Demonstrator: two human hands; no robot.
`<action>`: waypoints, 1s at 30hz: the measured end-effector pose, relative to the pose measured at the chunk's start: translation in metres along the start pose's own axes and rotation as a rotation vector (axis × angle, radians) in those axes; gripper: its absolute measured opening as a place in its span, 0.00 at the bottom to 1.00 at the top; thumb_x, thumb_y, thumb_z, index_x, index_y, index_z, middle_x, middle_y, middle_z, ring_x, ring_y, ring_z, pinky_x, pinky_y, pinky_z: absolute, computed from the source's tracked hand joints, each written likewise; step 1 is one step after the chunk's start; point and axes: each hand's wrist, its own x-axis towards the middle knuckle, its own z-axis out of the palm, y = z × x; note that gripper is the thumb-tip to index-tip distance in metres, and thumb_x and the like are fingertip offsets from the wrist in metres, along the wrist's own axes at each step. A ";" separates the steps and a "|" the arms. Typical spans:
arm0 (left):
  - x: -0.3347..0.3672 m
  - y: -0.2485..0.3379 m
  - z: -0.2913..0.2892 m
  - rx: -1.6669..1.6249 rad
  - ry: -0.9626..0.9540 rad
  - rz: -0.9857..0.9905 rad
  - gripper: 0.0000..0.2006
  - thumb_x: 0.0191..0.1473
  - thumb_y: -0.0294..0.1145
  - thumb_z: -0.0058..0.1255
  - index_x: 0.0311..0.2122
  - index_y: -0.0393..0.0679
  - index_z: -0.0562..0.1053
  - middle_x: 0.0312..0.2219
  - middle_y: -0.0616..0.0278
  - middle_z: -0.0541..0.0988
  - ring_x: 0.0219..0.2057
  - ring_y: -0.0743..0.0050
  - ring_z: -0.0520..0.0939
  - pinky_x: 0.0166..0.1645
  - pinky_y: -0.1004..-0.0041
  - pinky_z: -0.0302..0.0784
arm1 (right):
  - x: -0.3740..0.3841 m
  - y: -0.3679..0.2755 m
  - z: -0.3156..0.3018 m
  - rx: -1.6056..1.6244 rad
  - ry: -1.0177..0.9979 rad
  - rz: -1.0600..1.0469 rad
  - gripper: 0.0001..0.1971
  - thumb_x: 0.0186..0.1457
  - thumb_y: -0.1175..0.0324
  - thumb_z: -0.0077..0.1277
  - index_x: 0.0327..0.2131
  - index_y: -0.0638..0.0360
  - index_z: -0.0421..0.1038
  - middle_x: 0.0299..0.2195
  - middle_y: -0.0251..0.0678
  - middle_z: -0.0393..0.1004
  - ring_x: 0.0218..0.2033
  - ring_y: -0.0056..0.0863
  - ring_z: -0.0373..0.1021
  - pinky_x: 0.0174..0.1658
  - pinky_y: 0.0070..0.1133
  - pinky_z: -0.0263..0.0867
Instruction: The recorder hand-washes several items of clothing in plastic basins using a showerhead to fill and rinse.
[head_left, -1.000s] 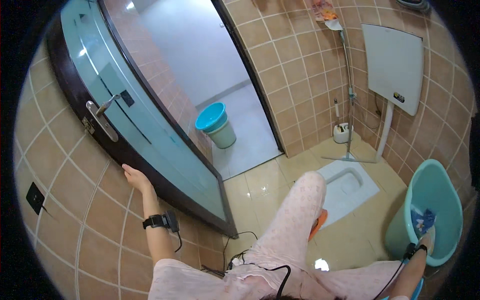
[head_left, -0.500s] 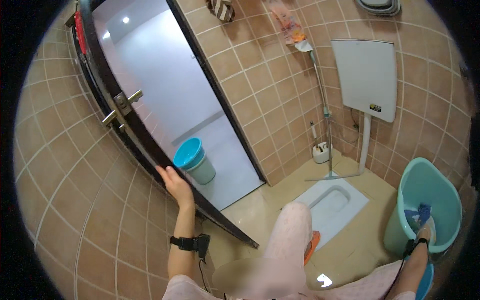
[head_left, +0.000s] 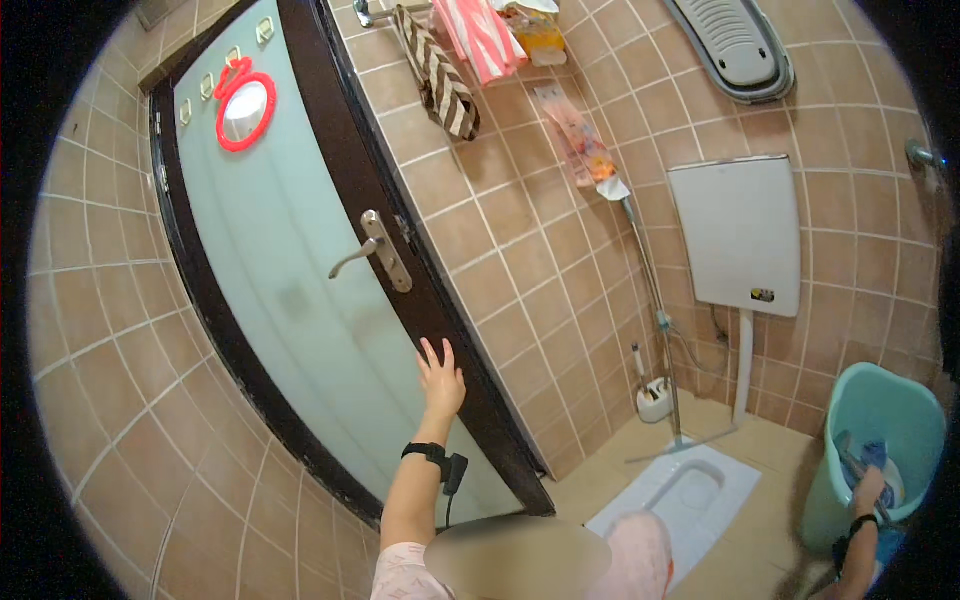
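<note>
My left hand (head_left: 441,382) has its fingers spread against the dark edge frame of a frosted-glass door (head_left: 300,270), below the metal lever handle (head_left: 375,250). The door stands shut, or very nearly so. At the right, my right hand (head_left: 868,490) is closed at the near rim of a tall light-green bucket (head_left: 835,480); its fingers are partly hidden. Blue cloth (head_left: 873,455) and some pale items lie inside the bucket. A blue edge (head_left: 890,545) shows just below it, mostly hidden.
A white squat toilet (head_left: 640,500) is set in the floor, with a long-handled mop (head_left: 652,270) and a toilet brush holder (head_left: 654,402) behind it. A white cistern (head_left: 738,240) hangs on the tiled wall. Towels (head_left: 480,40) hang beside the door.
My left hand has pushed the door from wide open to shut or nearly shut, covering the view of the other room. My view has tilted up; my right hand stays at the bucket.
</note>
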 end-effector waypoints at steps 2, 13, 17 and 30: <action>0.019 -0.009 0.015 -0.004 -0.117 -0.050 0.32 0.48 0.30 0.47 0.59 0.47 0.50 0.59 0.42 0.39 0.58 0.34 0.43 0.53 0.40 0.53 | -0.003 0.000 -0.006 -0.082 -0.040 0.066 0.05 0.44 0.74 0.47 0.28 0.61 0.67 0.28 0.48 0.71 0.35 0.46 0.68 0.36 0.35 0.64; 0.070 -0.120 0.131 0.210 -0.169 -0.078 0.34 0.43 0.25 0.46 0.58 0.45 0.52 0.59 0.49 0.43 0.57 0.29 0.42 0.56 0.41 0.49 | -0.004 -0.063 -0.046 -0.323 -0.237 0.075 0.09 0.50 0.71 0.40 0.33 0.63 0.68 0.31 0.44 0.73 0.36 0.41 0.69 0.37 0.32 0.64; 0.088 -0.095 0.143 0.268 -0.113 0.104 0.35 0.45 0.34 0.50 0.58 0.39 0.51 0.58 0.43 0.44 0.58 0.31 0.41 0.59 0.42 0.37 | 0.008 0.028 0.000 0.720 -0.120 0.436 0.15 0.51 0.67 0.38 0.38 0.67 0.67 0.33 0.39 0.72 0.35 0.33 0.69 0.36 0.29 0.65; 0.110 -0.132 0.181 0.399 -0.152 -0.029 0.42 0.41 0.46 0.53 0.59 0.43 0.48 0.56 0.31 0.43 0.60 0.39 0.36 0.57 0.39 0.33 | 0.013 0.015 -0.008 -0.037 -0.086 0.214 0.15 0.45 0.69 0.47 0.39 0.59 0.68 0.36 0.47 0.71 0.37 0.44 0.68 0.38 0.34 0.63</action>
